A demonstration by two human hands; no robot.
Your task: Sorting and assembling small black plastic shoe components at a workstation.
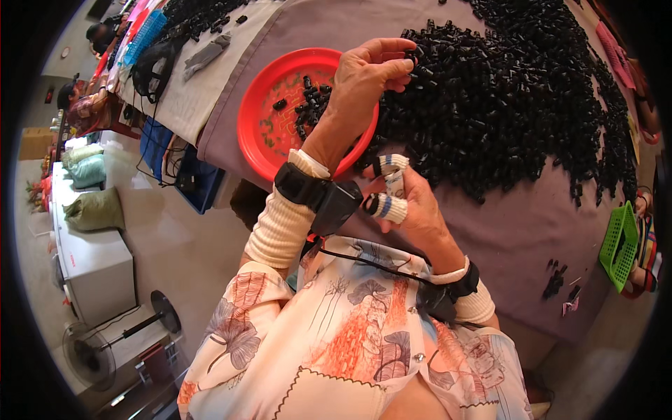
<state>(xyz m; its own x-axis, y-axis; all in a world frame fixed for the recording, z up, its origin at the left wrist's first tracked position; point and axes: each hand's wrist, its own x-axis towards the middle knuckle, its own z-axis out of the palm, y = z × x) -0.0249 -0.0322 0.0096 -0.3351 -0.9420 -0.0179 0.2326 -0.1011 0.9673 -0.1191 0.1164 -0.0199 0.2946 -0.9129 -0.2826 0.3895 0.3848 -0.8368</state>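
Above the right rim of a red round basin (250, 140), my left hand (365, 75) pinches a small black plastic piece (413, 57) between thumb and fingertips. Several like pieces lie in the basin, partly behind my left forearm. To the right spreads a large heap of small black pieces (483, 105). My right hand (418, 210) is below the left, near the basin's lower right edge. White finger sleeves with blue bands (392, 208) cover some of its fingers, and their ends look dark. Its thumb and fingers are curled but apart, and I see nothing held between them.
A mauve cloth (504, 238) covers the table. At its right edge is a green plastic basket (620, 245), with a few loose black pieces (555, 278) nearby. Left on the floor are a blue crate (203, 189), a standing fan (91, 355) and a white chest (98, 273). Other people sit farther off.
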